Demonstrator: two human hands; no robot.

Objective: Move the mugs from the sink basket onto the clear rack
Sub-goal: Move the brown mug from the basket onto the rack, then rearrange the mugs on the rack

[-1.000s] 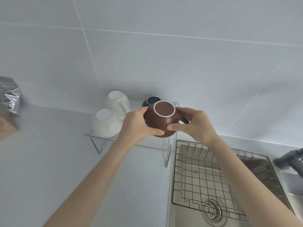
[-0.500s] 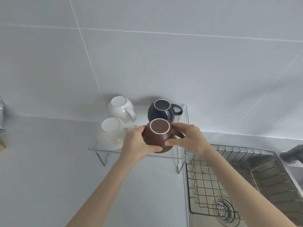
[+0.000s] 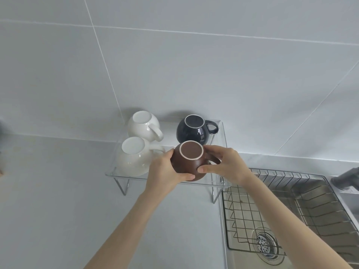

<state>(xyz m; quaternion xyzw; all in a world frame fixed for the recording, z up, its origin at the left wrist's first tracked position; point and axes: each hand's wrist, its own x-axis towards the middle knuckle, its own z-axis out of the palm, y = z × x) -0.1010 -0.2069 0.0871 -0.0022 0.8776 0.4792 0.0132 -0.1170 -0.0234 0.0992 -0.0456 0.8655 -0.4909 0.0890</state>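
A brown mug [image 3: 189,162] is upside down at the front right of the clear rack [image 3: 217,182]. My left hand [image 3: 165,171] cups its left side and my right hand [image 3: 225,166] grips its right side, covering the handle. Whether the mug rests on the rack cannot be told. Behind it a dark blue mug [image 3: 194,132] stands inverted at the back right. Two white mugs [image 3: 142,126] [image 3: 134,156] stand inverted on the rack's left half. The wire sink basket [image 3: 272,210] to the right holds no mugs.
The rack stands on thin metal legs against the tiled wall [image 3: 194,65], on a pale counter [image 3: 58,200]. The sink drain [image 3: 265,242] shows under the basket. A dark faucet [image 3: 347,179] juts in at the right edge.
Both hands have brought the brown mug down and forward onto the rack's front right spot. The dark blue mug behind it has come fully into sight.
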